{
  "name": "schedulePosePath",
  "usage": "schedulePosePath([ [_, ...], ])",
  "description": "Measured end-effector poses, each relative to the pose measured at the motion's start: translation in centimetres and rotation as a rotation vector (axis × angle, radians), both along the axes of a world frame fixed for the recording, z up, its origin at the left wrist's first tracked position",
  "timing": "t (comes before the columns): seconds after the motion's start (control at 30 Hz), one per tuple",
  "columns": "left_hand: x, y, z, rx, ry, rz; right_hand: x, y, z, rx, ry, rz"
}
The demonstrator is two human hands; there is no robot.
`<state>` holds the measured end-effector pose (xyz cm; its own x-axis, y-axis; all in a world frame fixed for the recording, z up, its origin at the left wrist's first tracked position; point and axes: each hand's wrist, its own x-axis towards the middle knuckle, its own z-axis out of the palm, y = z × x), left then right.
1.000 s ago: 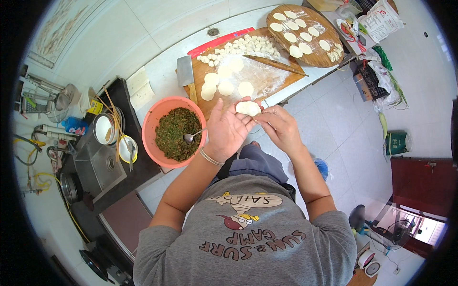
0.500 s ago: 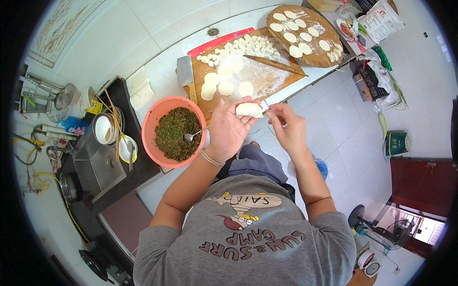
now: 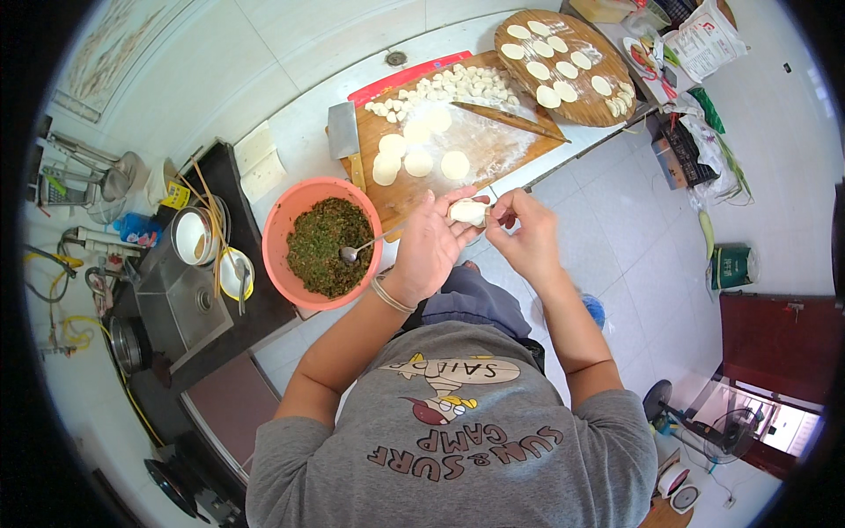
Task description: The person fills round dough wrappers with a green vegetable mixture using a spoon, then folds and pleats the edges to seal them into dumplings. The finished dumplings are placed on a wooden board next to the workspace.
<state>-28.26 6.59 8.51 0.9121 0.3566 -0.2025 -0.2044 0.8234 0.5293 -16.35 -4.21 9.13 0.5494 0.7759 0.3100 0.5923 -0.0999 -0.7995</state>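
Observation:
A white dumpling (image 3: 468, 211) rests on the fingers of my left hand (image 3: 425, 248), which is turned palm up. With thumb and forefinger, my right hand (image 3: 526, 234) pinches the dumpling's right edge. Left of my hands stands a pink basin (image 3: 272, 271) of green chopped filling (image 3: 319, 246), with a metal spoon (image 3: 349, 253) leaning in it. Several round dough wrappers (image 3: 455, 165) and small dough pieces (image 3: 475, 81) lie on the floured wooden board (image 3: 493, 145) beyond.
A cleaver (image 3: 344, 132) and a rolling pin (image 3: 510, 121) lie on the board. More wrappers cover a round wooden board (image 3: 572, 106) at the far right. To the left is a sink (image 3: 189, 308) beside bowls (image 3: 189, 236) and chopsticks (image 3: 211, 211).
The dumpling has shifted slightly right and turned in my left hand. My right fingers have closed in on its edge, covering more of it.

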Motion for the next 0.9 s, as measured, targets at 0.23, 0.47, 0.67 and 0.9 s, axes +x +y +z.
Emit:
schedulePosePath([
  [0.23,-0.5,1.2,-0.4,-0.046,0.001,-0.038,0.8,-0.4,1.0,-0.098,0.002,0.055],
  [0.47,-0.3,1.3,0.1,-0.089,0.009,-0.089,2.0,0.0,1.0,0.100,-0.168,0.250],
  [0.67,-0.1,0.8,0.0,-0.031,0.059,-0.082,1.4,0.0,0.6,0.033,-0.121,0.151],
  [0.9,-0.1,0.8,-0.6,0.123,0.103,-0.080,0.7,-0.2,1.0,-0.092,-0.045,0.069],
])
